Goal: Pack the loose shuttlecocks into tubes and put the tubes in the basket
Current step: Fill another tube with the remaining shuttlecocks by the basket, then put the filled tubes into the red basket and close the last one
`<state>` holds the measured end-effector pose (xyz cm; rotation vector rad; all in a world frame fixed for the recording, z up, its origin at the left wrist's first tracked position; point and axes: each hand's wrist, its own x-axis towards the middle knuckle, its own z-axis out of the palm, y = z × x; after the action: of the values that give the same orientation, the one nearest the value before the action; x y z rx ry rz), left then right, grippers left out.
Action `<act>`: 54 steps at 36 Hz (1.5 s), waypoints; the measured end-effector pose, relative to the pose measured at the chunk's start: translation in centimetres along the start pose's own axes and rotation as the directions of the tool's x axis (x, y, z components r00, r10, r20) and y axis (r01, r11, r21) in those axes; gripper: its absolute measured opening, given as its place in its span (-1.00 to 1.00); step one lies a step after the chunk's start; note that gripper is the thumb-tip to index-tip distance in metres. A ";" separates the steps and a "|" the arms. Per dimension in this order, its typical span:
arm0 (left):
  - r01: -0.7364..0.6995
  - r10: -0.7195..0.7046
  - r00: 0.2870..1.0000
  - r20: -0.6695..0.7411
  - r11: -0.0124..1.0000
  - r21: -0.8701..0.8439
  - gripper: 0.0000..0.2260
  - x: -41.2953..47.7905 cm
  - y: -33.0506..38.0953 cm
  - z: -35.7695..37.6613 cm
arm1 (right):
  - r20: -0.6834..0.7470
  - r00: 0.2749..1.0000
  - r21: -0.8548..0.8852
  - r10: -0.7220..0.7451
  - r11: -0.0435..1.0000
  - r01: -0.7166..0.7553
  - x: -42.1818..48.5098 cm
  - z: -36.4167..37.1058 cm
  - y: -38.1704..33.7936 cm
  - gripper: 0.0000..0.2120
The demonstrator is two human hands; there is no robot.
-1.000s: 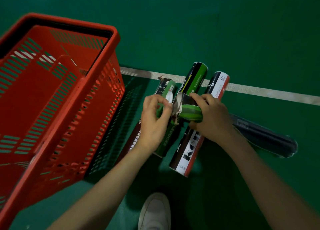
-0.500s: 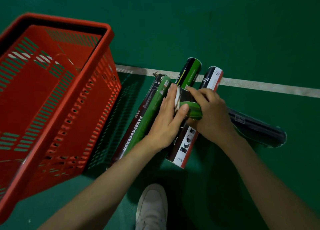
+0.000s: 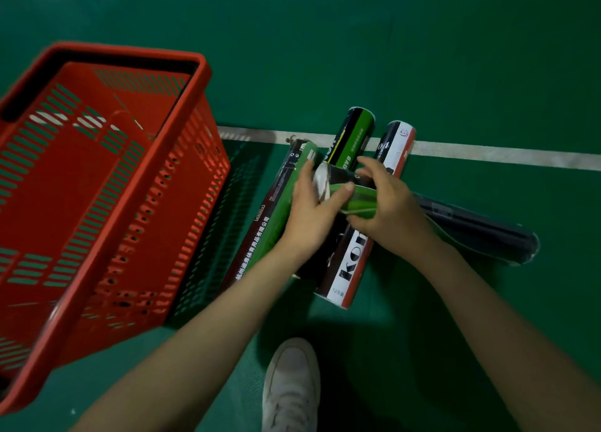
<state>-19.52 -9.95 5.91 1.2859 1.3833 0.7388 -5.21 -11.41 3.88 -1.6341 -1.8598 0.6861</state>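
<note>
Right hand [image 3: 387, 210] grips a tube [image 3: 357, 200]. Left hand [image 3: 309, 213] clasps its open end, fingers over a white shuttlecock [image 3: 322, 181], just right of the basket [image 3: 203, 106]. Also right of the basket lie a green tube [image 3: 270, 226] with Chinese print and a white tube [image 3: 353, 269] reading "Ko" and "12只装".

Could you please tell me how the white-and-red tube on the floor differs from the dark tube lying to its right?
The white-and-red tube bears bold black lettering; the dark tube is nearly black all over. The white-and-red tube runs away from the person, its far end on the white line; the dark tube lies crosswise, wholly on green. Both lie flat on the floor, outside the red basket.
</note>
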 end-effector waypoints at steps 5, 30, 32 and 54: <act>0.159 -0.156 0.987 0.036 0.932 -0.326 -0.61 0.1 -0.5 -0.4 | -0.112 0.991 -0.191 -0.068 0.981 0.045 -1.4 1.2 -0.1 -0.38; -0.061 -0.058 0.984 0.167 0.775 0.629 -0.28 -3.0 -7.3 6.0 | -0.008 0.599 0.362 0.800 0.561 -0.744 -5.8 1.6 8.3 0.04; -0.092 -0.072 0.982 0.177 0.637 0.766 -0.15 -2.7 -8.2 6.1 | -0.072 0.638 0.187 0.766 0.639 -0.746 -6.6 2.4 8.2 0.00; 0.167 -0.193 0.966 0.171 0.973 0.158 -0.09 -0.6 -0.8 4.9 | -0.049 0.793 0.658 0.607 0.618 -0.431 -5.3 -3.8 3.8 -0.18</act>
<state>-15.24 -11.79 4.08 1.2840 1.3981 0.3911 0.64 -16.14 3.49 -1.6866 -0.7799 1.1142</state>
